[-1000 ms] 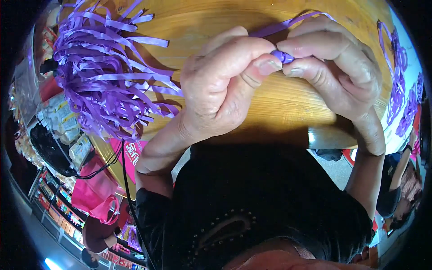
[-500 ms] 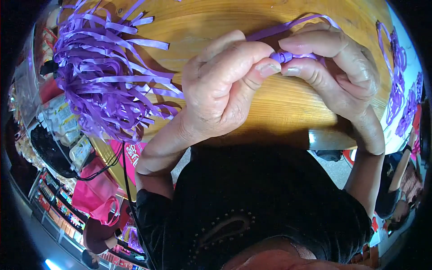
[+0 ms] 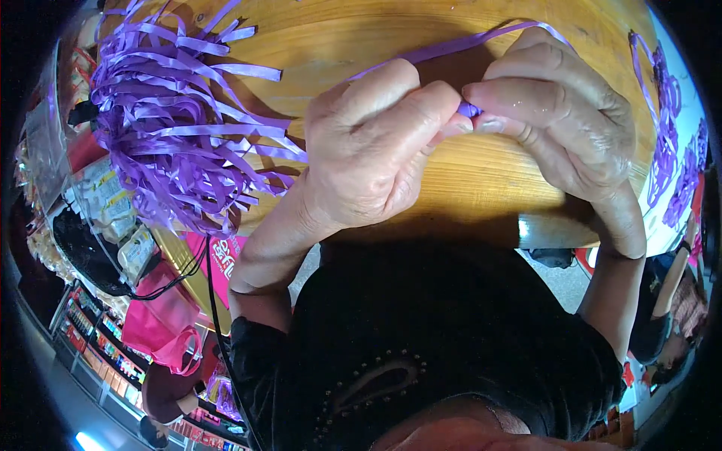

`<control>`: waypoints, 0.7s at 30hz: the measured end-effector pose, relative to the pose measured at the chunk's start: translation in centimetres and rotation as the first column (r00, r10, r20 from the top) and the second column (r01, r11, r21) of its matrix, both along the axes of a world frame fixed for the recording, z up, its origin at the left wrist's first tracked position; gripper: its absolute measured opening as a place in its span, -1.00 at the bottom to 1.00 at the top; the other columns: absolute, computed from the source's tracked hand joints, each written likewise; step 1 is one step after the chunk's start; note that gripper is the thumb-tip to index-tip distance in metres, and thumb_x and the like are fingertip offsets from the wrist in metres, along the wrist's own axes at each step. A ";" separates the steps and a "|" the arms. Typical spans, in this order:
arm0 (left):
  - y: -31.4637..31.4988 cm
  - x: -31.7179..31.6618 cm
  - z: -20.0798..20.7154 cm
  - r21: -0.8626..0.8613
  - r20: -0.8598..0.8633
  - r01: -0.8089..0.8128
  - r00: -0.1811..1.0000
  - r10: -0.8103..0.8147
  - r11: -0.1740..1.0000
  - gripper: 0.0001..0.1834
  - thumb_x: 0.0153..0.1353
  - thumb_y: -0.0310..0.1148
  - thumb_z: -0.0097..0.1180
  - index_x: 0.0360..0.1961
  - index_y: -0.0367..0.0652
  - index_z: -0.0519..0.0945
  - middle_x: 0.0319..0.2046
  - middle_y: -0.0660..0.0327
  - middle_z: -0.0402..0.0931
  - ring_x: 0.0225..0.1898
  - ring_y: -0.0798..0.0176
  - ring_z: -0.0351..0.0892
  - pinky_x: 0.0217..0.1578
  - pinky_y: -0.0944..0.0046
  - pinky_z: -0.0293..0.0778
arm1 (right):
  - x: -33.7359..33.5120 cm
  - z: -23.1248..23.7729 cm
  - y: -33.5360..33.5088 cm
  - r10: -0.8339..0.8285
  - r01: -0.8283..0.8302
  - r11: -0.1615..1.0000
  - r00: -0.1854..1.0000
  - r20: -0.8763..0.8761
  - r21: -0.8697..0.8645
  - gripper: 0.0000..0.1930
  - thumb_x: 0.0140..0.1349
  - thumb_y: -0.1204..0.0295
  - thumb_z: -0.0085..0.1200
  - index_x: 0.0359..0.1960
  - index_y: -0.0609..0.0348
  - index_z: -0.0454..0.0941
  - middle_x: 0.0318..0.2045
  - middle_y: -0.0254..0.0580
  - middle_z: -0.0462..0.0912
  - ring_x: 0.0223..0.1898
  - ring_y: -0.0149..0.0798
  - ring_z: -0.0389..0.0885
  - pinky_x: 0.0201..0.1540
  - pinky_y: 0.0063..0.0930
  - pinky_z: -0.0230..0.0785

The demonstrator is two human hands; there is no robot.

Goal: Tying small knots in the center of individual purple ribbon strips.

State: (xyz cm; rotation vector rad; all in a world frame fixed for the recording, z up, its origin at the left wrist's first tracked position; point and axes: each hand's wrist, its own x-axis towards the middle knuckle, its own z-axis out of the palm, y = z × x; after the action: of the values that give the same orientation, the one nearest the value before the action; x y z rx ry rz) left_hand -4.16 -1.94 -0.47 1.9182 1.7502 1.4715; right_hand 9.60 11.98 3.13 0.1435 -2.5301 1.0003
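Note:
Between my fingertips, above the wooden table (image 3: 481, 169), is a purple ribbon (image 3: 470, 110) that is folded or rolled into a small bunch. My left hand (image 3: 376, 143) pinches it from the left with thumb and forefinger. From the right, my right hand (image 3: 560, 113) pinches the same bunch, its fingers curled. The fingertips nearly meet and cover most of the bunch. A long strip of the ribbon arcs behind both hands. Left of my left hand lies a big heap of cut purple ribbon strips (image 3: 180, 128).
More purple ribbon (image 3: 663, 143) lies on a white surface at the far right. Below the heap, at left, are a black bag (image 3: 86, 244), a pink bag (image 3: 162, 323) and small packets (image 3: 101, 199). A black cord (image 3: 213, 293) hangs beside my left arm. Other people are at both lower edges.
Both hands have turned so their backs show more, and the fingers have closed tighter over the ribbon bunch. Less of the bunch shows now. The heap at left has stayed in place.

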 end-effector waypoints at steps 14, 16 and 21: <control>0.3 -1.0 -0.3 -0.024 -0.231 0.149 0.961 -0.150 0.989 -0.82 -0.27 -0.46 0.21 -0.54 -0.18 0.51 -0.64 0.27 0.11 -0.76 0.36 0.16 -0.76 0.35 0.08 | 0.6 -1.5 -0.2 0.160 0.149 0.742 0.907 0.389 -0.653 -0.84 0.16 0.42 0.05 -0.44 0.28 0.47 -0.60 -0.31 0.43 -0.54 -0.47 0.38 -0.46 -0.62 0.21; 0.4 -0.9 0.0 -0.018 -0.160 0.164 0.973 -0.165 0.986 -0.82 -0.24 -0.48 0.21 -0.53 -0.20 0.50 -0.67 0.25 0.12 -0.76 0.30 0.19 -0.75 0.33 0.11 | 0.6 -1.5 -0.3 0.218 0.194 0.647 0.880 0.423 -0.737 -0.84 0.17 0.40 0.05 -0.44 0.27 0.47 -0.60 -0.35 0.41 -0.54 -0.51 0.35 -0.45 -0.64 0.19; 0.8 -0.5 -0.1 0.005 0.056 0.049 0.997 -0.049 0.999 -0.90 -0.06 -0.53 0.18 -0.48 -0.23 0.52 -0.67 0.22 0.27 -0.72 0.25 0.26 -0.70 0.33 0.17 | 0.8 -0.8 -0.9 -0.016 0.378 0.628 0.881 0.474 -0.681 -0.82 0.15 0.36 0.10 -0.36 0.23 0.49 -0.55 -0.38 0.45 -0.47 -0.54 0.41 -0.40 -0.68 0.25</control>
State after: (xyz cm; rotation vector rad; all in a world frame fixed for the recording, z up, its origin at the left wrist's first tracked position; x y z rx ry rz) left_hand -4.71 -1.14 -0.56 1.8881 1.6663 1.4976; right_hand 10.40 11.10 2.31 -0.6753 -2.1268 2.0782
